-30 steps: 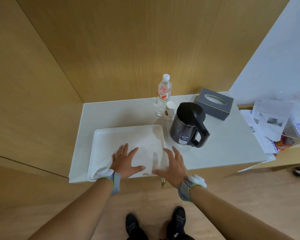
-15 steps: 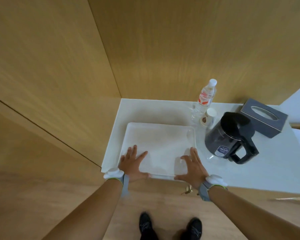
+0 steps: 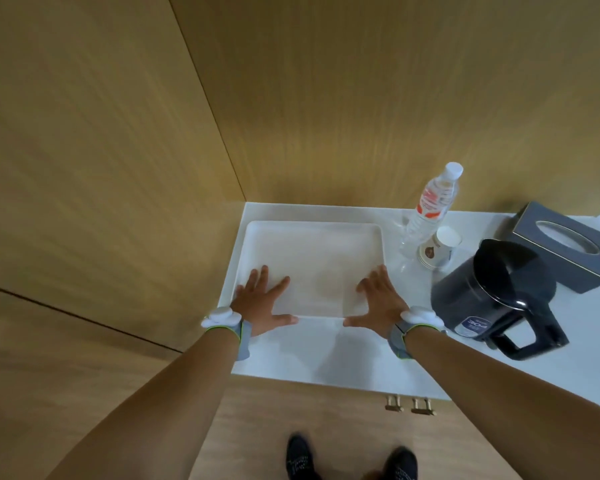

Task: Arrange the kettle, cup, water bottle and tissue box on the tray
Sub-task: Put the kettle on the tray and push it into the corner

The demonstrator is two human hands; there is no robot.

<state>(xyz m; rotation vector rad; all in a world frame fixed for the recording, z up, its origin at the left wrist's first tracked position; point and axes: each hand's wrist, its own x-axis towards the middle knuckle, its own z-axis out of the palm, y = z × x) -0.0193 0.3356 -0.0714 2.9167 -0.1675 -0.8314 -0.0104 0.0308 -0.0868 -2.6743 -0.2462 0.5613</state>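
Your white tray lies flat on the white counter, tucked into the corner where two wood-panelled walls meet, its left and far rims close to the counter edges. Your left hand and right hand rest on the tray's near corners, fingers spread flat, pinching nothing. Just right of the tray stands the water bottle with a red and white label, and the paper cup with a brown mark touches its base; no writing is legible on either. Further right of the tray sits the black kettle, handle toward you, bearing a small label too blurred to read. Beyond it lies the dark grey tissue box. Bare counter stretches between the tray and the near edge.
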